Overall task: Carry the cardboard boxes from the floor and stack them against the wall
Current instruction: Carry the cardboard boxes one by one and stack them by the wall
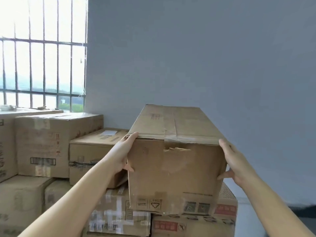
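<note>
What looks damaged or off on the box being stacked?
The held box has a ragged tear in its near face just under the top edge, beside peeling tape. Otherwise it sits level between the left hand and right hand.

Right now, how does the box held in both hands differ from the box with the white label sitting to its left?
The held box is gripped at its sides by the left hand and right hand; the labelled box is untouched. The held box's front is torn near the top tape; the labelled box's front looks intact. The held box's top stands higher than the labelled box's. Both are brown taped cardboard on the stack by the grey wall.
</note>
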`<state>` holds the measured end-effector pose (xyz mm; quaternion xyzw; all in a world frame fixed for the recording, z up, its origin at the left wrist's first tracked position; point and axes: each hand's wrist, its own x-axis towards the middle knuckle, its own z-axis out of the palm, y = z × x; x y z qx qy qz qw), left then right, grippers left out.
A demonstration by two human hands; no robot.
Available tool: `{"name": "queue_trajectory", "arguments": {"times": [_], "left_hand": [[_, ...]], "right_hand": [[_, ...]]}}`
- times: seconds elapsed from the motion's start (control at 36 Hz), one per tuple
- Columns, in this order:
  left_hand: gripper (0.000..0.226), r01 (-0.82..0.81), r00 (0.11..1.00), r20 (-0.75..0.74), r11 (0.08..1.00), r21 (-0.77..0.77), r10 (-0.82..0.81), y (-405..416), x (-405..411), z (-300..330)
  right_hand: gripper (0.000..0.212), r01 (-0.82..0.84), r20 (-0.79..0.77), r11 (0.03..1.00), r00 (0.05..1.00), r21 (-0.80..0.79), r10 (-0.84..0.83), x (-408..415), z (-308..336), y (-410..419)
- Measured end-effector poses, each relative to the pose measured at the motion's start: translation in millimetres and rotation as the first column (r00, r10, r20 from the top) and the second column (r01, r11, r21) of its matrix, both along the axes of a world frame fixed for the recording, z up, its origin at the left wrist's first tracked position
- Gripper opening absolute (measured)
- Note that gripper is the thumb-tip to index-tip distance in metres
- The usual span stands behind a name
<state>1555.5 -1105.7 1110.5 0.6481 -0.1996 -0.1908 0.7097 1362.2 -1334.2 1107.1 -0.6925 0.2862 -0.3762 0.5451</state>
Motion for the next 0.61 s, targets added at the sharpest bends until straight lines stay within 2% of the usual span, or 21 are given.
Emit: {"name": "queue_trajectory", "arguments": {"times": [0.08,0.14,0.19,0.25,0.33,0.44,0.56,0.61], "left_hand": [[0.029,0.018,0.999,0.038,0.999,0.044,-0.019,-14.0,32.1,-15.0],[0.027,0.036,0.988,0.147,0.996,0.076,-0.047,-21.7,46.6,-28.7],[0.034,0.039,0.964,0.258,0.995,0.090,-0.061,-29.2,57.4,-47.2],[0.042,0.003,0.947,0.319,0.996,0.086,-0.030,-37.1,67.4,-73.3],[0.038,-0.092,0.934,0.354,0.989,0.116,0.045,-46.9,76.5,-116.6],[0.046,-0.161,0.929,0.353,0.980,0.118,0.110,-55.0,70.0,-145.1],[0.052,-0.208,0.914,0.379,0.968,0.137,0.143,-61.4,89.9,-144.6],[0.053,-0.235,0.901,0.407,0.957,0.167,0.151,-63.4,102.8,-139.5]], "right_hand": [[0.039,-0.065,-0.083,0.997,0.995,-0.039,0.062,26.0,-18.5,-27.0],[0.048,-0.077,-0.085,0.990,0.994,-0.117,0.067,36.0,-33.1,-44.7],[0.046,-0.083,-0.088,0.982,0.994,-0.169,0.068,42.7,-49.6,-58.9],[0.043,-0.114,-0.190,0.973,0.979,-0.199,0.076,46.9,-69.9,-66.0],[0.056,-0.097,-0.292,0.977,0.956,-0.192,0.038,52.5,-100.2,-68.5],[0.045,-0.038,-0.184,0.999,0.982,-0.025,0.033,65.8,-115.2,-67.3],[0.058,-0.078,-0.179,0.996,0.981,-0.040,0.070,87.2,-111.1,-72.5],[0.059,-0.102,-0.176,0.993,0.980,-0.066,0.089,102.0,-108.2,-74.6]]}}
